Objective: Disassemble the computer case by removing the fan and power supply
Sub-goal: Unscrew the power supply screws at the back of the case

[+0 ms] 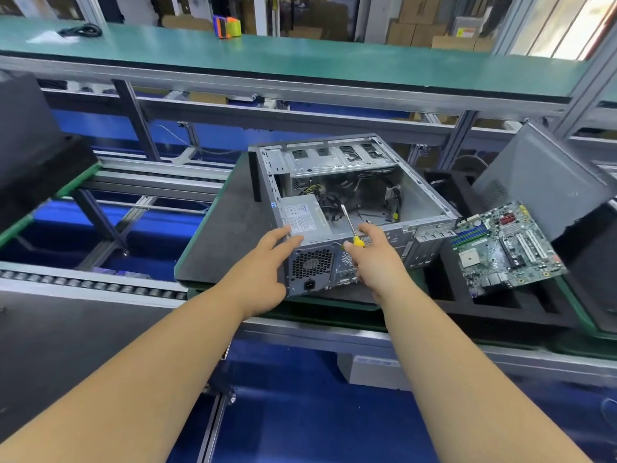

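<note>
Head view: open case [354, 208] lying on its side on a dark surface [227, 228], side panel off, interior facing up. Left hand [267, 262] lies against the case's near left corner, fingers nearly straight, fingertips touching the top edge of the power supply [302, 217]; this grip is apart and clamps nothing. Right hand [374, 255] sits at the case's near rear wall, just right of the left hand; its thumb and fingers pinch the yellow handle of a screwdriver [350, 225], so this grip is clamped on the tool. From that grip the shaft rises away and slightly left, its tip over the case interior. Power supply: seated in the near left corner, directly ahead of the left fingertips and left of the screwdriver; its vent grille and socket face the viewer, below both hands. Fan [330, 202]: dark, partly hidden, just beyond the power supply and just left of the screwdriver's tip. Cables [390, 198] lie loose farther inside, beyond the right hand. Motherboard [504, 248]: well right of the right hand, tilted, resting in a black foam tray [500, 305].
</note>
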Action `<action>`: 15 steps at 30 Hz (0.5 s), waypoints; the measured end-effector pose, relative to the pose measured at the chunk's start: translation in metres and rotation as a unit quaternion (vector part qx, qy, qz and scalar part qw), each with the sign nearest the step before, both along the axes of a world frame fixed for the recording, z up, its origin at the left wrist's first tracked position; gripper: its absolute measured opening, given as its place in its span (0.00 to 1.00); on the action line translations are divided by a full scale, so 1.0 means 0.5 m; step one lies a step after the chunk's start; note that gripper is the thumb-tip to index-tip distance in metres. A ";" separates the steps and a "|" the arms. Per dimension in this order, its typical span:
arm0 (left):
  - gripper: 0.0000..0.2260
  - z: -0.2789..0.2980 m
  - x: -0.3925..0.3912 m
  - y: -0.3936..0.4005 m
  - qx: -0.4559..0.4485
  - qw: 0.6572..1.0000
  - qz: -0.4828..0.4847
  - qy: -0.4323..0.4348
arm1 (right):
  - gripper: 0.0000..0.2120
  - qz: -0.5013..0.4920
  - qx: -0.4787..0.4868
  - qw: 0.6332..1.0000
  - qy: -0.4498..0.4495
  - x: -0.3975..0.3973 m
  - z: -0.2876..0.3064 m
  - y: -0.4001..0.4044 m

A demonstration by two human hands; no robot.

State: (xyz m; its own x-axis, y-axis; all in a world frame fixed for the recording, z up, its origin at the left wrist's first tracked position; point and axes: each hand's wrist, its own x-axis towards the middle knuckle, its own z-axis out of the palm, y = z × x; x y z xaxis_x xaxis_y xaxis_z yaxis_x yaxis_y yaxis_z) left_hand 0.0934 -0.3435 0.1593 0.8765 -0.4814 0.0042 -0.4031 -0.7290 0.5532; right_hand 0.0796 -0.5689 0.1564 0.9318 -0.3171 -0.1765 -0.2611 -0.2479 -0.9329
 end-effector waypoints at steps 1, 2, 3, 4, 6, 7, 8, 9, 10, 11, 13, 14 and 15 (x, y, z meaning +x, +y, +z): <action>0.38 -0.003 -0.004 0.004 -0.038 0.999 0.002 0.009 | 0.20 -0.011 0.003 1.000 -0.008 -0.012 -0.004 0.010; 0.37 -0.009 -0.009 0.007 -0.093 0.996 0.009 0.012 | 0.19 -0.021 0.008 1.000 -0.020 -0.025 -0.009 0.020; 0.34 -0.017 -0.015 0.009 -0.154 0.988 0.026 0.010 | 0.17 -0.029 0.020 0.999 -0.034 -0.038 -0.015 0.031; 0.32 -0.027 -0.022 0.011 -0.210 0.976 0.058 0.009 | 0.13 -0.037 0.040 0.997 -0.046 -0.050 -0.022 0.041; 0.25 -0.052 -0.031 0.015 -0.284 0.946 0.154 0.034 | 0.06 -0.045 0.074 0.995 -0.053 -0.072 -0.034 0.059; 0.22 -0.065 -0.032 0.015 -0.300 0.931 0.199 0.064 | 0.05 -0.044 0.083 0.994 -0.050 -0.081 -0.041 0.068; 0.19 -0.080 -0.031 0.016 -0.306 0.917 0.231 0.109 | 0.05 -0.040 0.091 0.994 -0.044 -0.089 -0.049 0.076; 0.16 -0.094 -0.027 0.015 -0.310 0.902 0.251 0.165 | 0.05 -0.036 0.101 0.994 -0.036 -0.097 -0.057 0.085; 0.15 -0.107 -0.023 0.013 -0.314 0.883 0.264 0.228 | 0.06 -0.032 0.110 0.993 -0.030 -0.104 -0.067 0.092; 0.15 -0.117 -0.020 0.009 -0.315 0.861 0.275 0.288 | 0.06 -0.030 0.115 0.993 -0.023 -0.110 -0.078 0.100; 0.16 -0.133 -0.019 0.002 -0.322 0.817 0.293 0.379 | 0.06 -0.029 0.110 0.993 -0.008 -0.120 -0.102 0.113; 0.16 -0.140 -0.022 0.000 -0.332 0.797 0.296 0.409 | 0.06 -0.030 0.106 0.994 0.002 -0.125 -0.115 0.119; 0.16 -0.148 -0.026 0.000 -0.350 0.776 0.297 0.432 | 0.06 -0.033 0.101 0.994 0.014 -0.129 -0.128 0.125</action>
State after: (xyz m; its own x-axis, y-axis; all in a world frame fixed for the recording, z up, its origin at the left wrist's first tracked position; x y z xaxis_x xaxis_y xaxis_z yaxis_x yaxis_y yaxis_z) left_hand 0.0802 -0.3438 0.0852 0.7643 -0.1368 -0.6302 0.6310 -0.0430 0.7746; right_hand 0.0151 -0.5063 0.0924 0.9038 -0.3334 -0.2682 -0.2967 -0.0368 -0.9543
